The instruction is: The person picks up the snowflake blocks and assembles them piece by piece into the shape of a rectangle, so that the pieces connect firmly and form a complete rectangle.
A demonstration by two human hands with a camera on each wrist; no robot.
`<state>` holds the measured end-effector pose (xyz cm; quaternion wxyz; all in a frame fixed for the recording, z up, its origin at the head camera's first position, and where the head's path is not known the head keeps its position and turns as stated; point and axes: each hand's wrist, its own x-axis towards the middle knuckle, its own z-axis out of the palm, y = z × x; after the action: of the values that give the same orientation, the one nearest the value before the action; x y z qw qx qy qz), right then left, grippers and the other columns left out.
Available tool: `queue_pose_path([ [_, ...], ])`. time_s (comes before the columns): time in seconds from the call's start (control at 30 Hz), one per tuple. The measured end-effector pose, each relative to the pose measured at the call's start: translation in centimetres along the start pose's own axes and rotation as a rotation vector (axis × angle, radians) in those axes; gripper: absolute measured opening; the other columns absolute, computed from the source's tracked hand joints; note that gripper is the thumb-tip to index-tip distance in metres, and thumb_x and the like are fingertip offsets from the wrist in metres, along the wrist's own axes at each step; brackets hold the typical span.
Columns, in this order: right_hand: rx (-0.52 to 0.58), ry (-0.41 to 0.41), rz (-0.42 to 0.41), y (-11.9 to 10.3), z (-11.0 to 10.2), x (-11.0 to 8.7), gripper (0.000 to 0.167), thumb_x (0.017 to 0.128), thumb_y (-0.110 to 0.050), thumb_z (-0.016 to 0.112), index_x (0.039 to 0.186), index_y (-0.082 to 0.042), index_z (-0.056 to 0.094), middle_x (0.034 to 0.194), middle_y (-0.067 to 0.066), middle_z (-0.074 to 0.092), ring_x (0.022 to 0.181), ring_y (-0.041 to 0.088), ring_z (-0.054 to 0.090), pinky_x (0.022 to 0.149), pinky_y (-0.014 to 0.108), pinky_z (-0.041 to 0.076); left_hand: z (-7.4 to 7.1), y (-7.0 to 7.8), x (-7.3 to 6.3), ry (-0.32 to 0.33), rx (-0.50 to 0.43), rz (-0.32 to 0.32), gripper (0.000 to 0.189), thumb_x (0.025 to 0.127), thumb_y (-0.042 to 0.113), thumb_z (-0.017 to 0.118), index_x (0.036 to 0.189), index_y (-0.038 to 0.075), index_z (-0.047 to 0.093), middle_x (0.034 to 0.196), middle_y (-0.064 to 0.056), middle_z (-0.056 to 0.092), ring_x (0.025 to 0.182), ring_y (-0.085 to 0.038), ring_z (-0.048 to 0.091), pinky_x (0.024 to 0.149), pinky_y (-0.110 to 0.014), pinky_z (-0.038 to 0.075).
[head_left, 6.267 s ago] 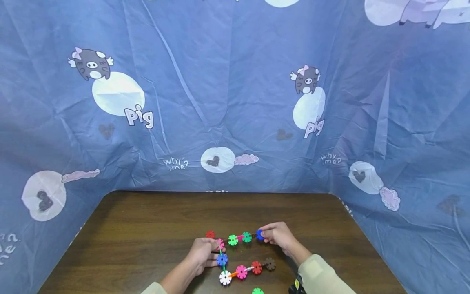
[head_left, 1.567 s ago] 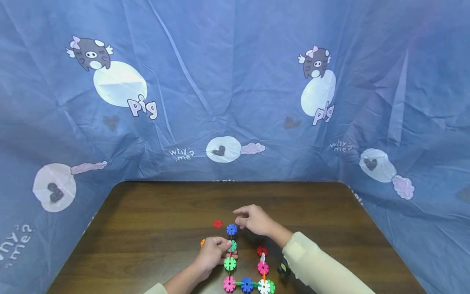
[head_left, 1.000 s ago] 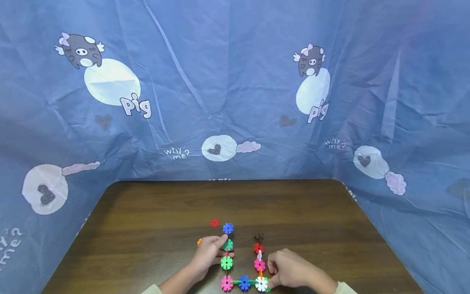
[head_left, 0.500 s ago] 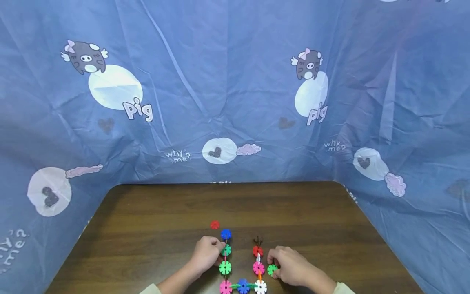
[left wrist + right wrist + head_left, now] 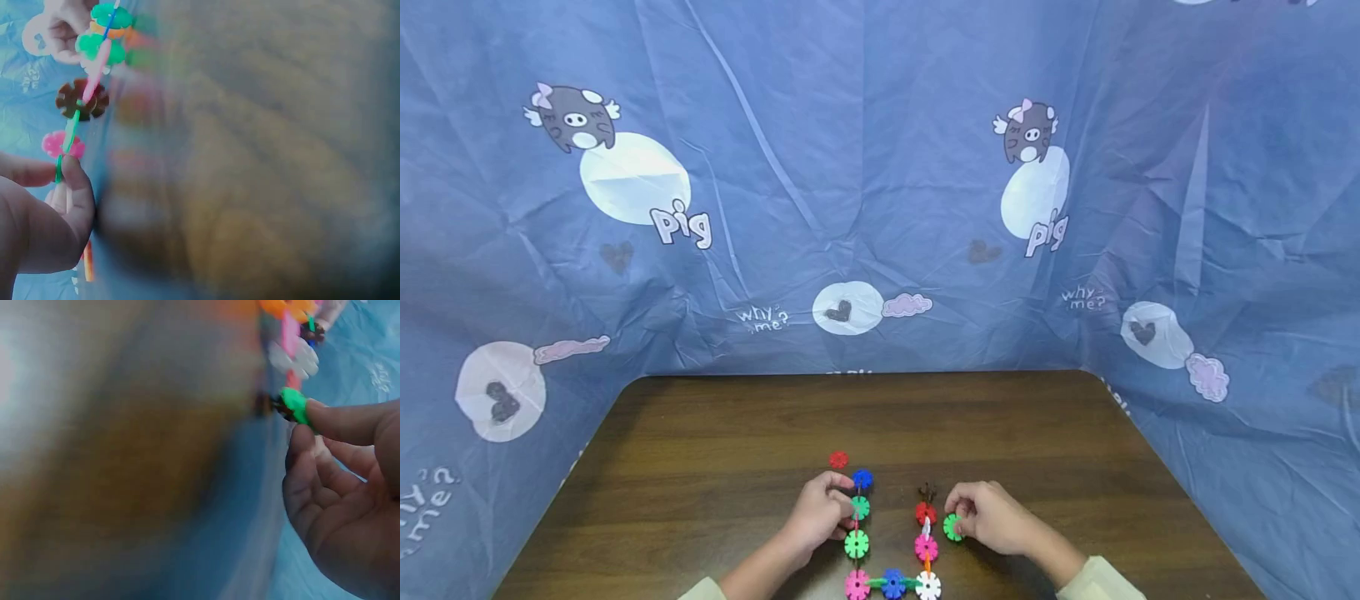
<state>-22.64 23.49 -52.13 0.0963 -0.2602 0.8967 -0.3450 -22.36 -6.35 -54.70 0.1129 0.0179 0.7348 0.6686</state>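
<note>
Notched plastic building discs are linked into a U-shaped chain on the table. Its left side runs from a blue disc (image 5: 862, 479) through a teal disc (image 5: 861, 507) and a light green disc (image 5: 856, 544) to a pink disc (image 5: 857, 584). My left hand (image 5: 817, 512) pinches the teal disc, seen edge-on in the left wrist view. A white disc (image 5: 928, 586) forms the near right corner; a red disc (image 5: 926, 512) and a brown disc (image 5: 927, 492) lie farther up. My right hand (image 5: 994, 518) pinches a loose bright green disc (image 5: 296, 406) just right of the red one.
A loose red disc (image 5: 838, 459) lies beyond the chain's left end. The brown wooden table (image 5: 715, 433) has a blue patterned cloth (image 5: 880, 183) hanging behind and at both sides.
The chain has been turned so its open end faces away. My right hand let go of the blue end, took the bright green disc near the white corner and brought it up beside the red disc.
</note>
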Motion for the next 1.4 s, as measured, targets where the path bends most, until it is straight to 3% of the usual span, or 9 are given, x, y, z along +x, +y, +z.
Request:
queue_pose_path([
  [0.1, 0.021, 0.082, -0.015, -0.2, -0.4, 1.3, 0.015, 0.085, 0.0, 0.075, 0.089, -0.014, 0.072, 0.077, -0.009, 0.063, 0.069, 0.003, 0.055, 0.06, 0.023, 0.049, -0.2, 0.3, 0.1, 0.016, -0.006, -0.023, 0.04, 0.081, -0.003, 0.053, 0.121, -0.007, 0.05, 0.08, -0.007, 0.06, 0.06, -0.018, 0.057, 0.051, -0.029, 0.051],
  [0.2, 0.025, 0.13, -0.031, -1.0, -0.4, 3.0, 0.013, 0.087, -0.003, 0.075, 0.087, -0.015, 0.074, 0.08, -0.009, 0.066, 0.073, 0.006, 0.058, 0.064, 0.024, 0.051, -0.3, 0.6, 0.0, 0.019, 0.013, -0.033, 0.032, 0.088, 0.005, 0.056, 0.118, -0.006, 0.054, 0.078, -0.007, 0.058, 0.057, -0.016, 0.054, 0.05, -0.028, 0.049],
  [0.37, 0.028, 0.125, -0.057, -2.6, 0.4, 5.7, 0.012, 0.089, -0.005, 0.075, 0.087, -0.017, 0.076, 0.08, -0.011, 0.069, 0.073, 0.006, 0.06, 0.065, 0.024, 0.051, -0.7, 0.7, 0.1, 0.01, 0.092, 0.007, 0.024, 0.097, 0.018, 0.058, 0.106, -0.004, 0.065, 0.071, -0.002, 0.056, 0.056, -0.014, 0.053, 0.049, -0.026, 0.045],
  [0.5, 0.005, 0.103, -0.066, -3.7, 1.5, 7.5, 0.011, 0.09, -0.008, 0.076, 0.086, -0.018, 0.076, 0.079, -0.014, 0.068, 0.07, 0.003, 0.058, 0.063, 0.024, 0.05, -1.0, 0.8, 0.3, 0.03, 0.146, 0.057, 0.023, 0.098, 0.019, 0.058, 0.091, -0.001, 0.067, 0.065, 0.0, 0.053, 0.053, -0.014, 0.05, 0.045, -0.025, 0.039],
  [0.6, -0.018, 0.103, -0.093, -4.0, 2.3, 8.5, 0.009, 0.09, -0.01, 0.076, 0.086, -0.018, 0.076, 0.079, -0.015, 0.068, 0.069, 0.001, 0.058, 0.062, 0.023, 0.051, -1.1, 0.7, 0.4, 0.036, 0.145, 0.048, 0.024, 0.098, 0.018, 0.058, 0.082, 0.001, 0.065, 0.064, 0.001, 0.052, 0.054, -0.013, 0.049, 0.046, -0.024, 0.038],
  [0.9, -0.092, 0.138, -0.16, -4.3, 3.9, 9.7, 0.008, 0.088, -0.009, 0.078, 0.084, -0.016, 0.077, 0.081, -0.013, 0.069, 0.073, -0.001, 0.059, 0.065, 0.021, 0.051, -1.3, 0.3, 0.4, 0.047, 0.031, 0.007, 0.017, 0.095, 0.014, 0.061, 0.089, -0.001, 0.065, 0.073, -0.002, 0.06, 0.06, -0.013, 0.054, 0.054, -0.027, 0.048],
  [1.1, -0.145, 0.162, -0.165, -4.3, 4.7, 10.0, 0.009, 0.087, -0.01, 0.08, 0.084, -0.018, 0.077, 0.08, -0.015, 0.069, 0.071, -0.003, 0.058, 0.064, 0.018, 0.05, -1.4, 0.1, 0.5, 0.025, -0.034, -0.023, 0.016, 0.096, 0.013, 0.06, 0.091, -0.002, 0.065, 0.074, -0.002, 0.062, 0.062, -0.012, 0.055, 0.055, -0.027, 0.05],
  [1.4, -0.175, 0.208, -0.242, -4.6, 5.5, 10.0, 0.009, 0.083, -0.006, 0.081, 0.08, -0.014, 0.078, 0.079, -0.009, 0.073, 0.07, -0.004, 0.058, 0.062, 0.014, 0.049, -1.5, 0.0, 0.4, 0.007, -0.091, -0.031, 0.013, 0.096, 0.008, 0.061, 0.092, -0.004, 0.066, 0.073, -0.002, 0.063, 0.061, -0.01, 0.056, 0.054, -0.023, 0.05],
])
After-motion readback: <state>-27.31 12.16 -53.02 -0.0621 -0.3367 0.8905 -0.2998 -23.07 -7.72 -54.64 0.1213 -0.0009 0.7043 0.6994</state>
